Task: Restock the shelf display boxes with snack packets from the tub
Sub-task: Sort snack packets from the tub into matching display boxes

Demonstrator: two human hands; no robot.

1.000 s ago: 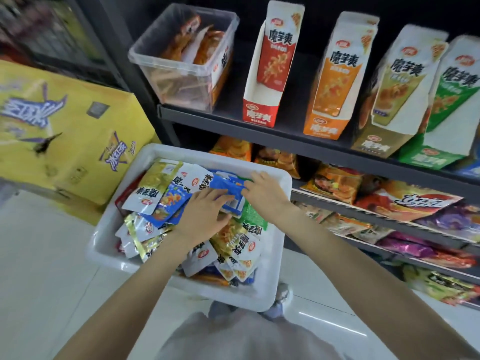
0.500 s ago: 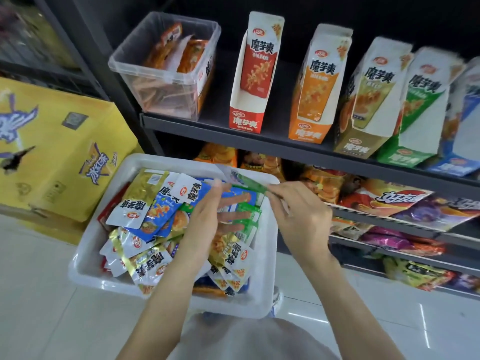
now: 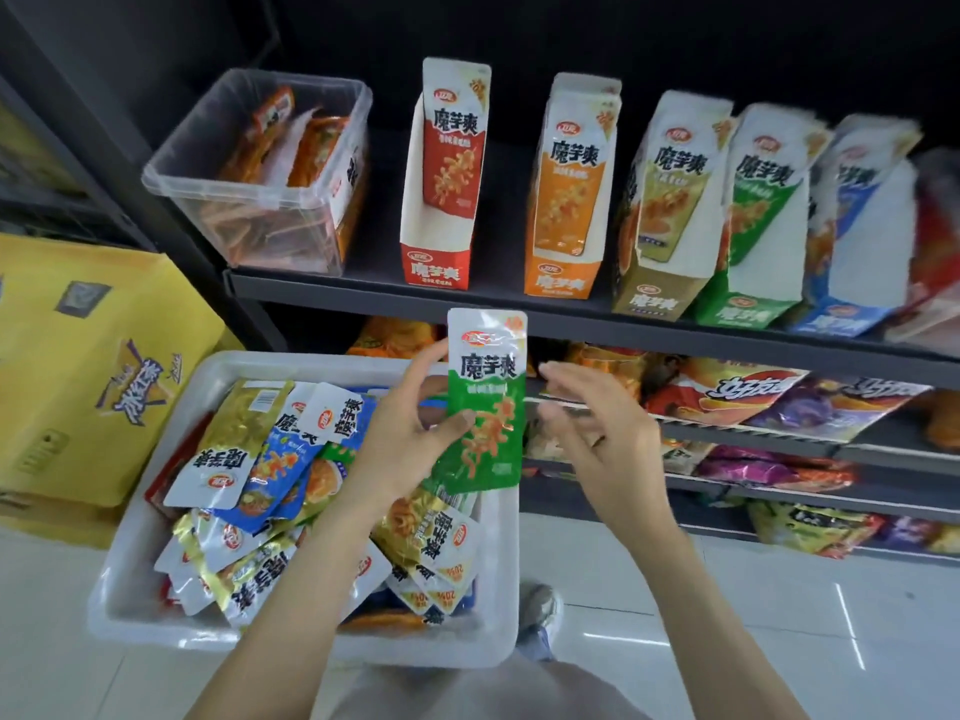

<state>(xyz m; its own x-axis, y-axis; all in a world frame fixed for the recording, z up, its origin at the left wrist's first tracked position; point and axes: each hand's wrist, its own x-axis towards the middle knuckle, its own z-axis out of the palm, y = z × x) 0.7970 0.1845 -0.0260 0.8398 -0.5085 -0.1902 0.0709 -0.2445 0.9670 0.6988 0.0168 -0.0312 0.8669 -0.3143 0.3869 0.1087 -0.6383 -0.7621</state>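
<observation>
Five display boxes [image 3: 566,200]: lined up on the top shelf [image 3: 467,298], going red, orange, tan, green [image 3: 753,226], blue left to right, all standing upright
Green packet [image 3: 485,402]: held upright over the far right corner of the tub, just below the shelf edge, logo end up
Left hand [image 3: 410,433]: pinching the green packet, thumb across its front, fingers behind its left edge
Right hand [image 3: 602,428]: just beside the packet, fingers loose and spread, holding nothing, a bit blurry
White tub [image 3: 156,615]: down low in front of the person, piled with mixed packets in gold, blue, orange
Clear bin [image 3: 260,174]: left end of the top shelf, a few orange packets inside
Yellow carton [image 3: 88,366]: left of the tub
</observation>
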